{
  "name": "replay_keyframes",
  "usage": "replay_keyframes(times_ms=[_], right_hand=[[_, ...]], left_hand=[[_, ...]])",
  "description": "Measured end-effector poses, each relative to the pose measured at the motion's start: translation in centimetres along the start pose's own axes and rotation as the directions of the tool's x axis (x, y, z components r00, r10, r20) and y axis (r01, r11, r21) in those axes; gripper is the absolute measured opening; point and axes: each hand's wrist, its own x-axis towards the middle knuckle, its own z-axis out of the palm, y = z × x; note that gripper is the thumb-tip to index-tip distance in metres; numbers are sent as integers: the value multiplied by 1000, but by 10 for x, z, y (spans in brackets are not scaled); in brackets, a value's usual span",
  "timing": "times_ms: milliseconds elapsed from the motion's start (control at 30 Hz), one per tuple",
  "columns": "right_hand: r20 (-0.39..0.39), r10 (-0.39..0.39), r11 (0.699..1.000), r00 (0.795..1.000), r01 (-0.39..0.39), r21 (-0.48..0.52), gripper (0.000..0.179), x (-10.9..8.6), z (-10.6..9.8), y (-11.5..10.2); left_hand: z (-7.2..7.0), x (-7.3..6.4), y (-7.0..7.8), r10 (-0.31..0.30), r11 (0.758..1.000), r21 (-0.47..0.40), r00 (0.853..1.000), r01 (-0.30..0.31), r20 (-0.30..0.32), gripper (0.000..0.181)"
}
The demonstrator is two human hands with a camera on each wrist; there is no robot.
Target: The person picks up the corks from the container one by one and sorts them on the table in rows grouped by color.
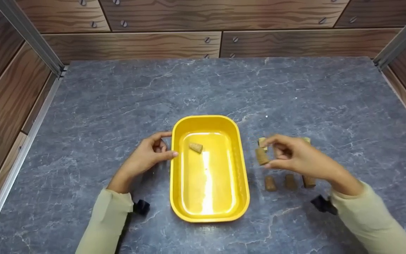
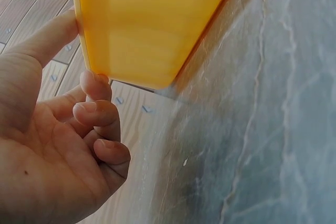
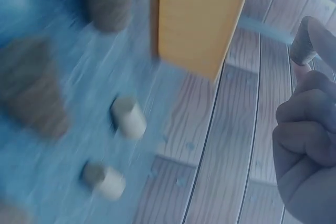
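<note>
A yellow plastic tray [image 1: 206,220] stands on the table, with one cork [image 1: 196,147] lying inside near its far end. My left hand [image 1: 150,153] holds the tray's left rim, thumb over the edge and index finger against the outside; the remaining fingers curl in the left wrist view. Right of the tray, my right hand [image 1: 294,155] pinches a tapered cork [image 1: 262,157] between thumb and index finger, raised above the table in the right wrist view. Beneath and around that hand lie several more corks [image 1: 270,183], some with pale sides and partly hidden by it.
A grey marbled tabletop [image 1: 136,91] carries everything. Wood-patterned panels [image 1: 224,16] rise behind it and at both sides, with metal posts [image 1: 30,35] at the far corners. Small black devices [image 1: 141,207] sit by the wrists.
</note>
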Motion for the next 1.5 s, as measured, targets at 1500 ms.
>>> replay_keyframes(times_ms=[1500], right_hand=[[-65,497,834,865,-497,-240,43,-120,-40,88]], left_hand=[[0,-2,1,-1,1000,14,1000,1,7,63]])
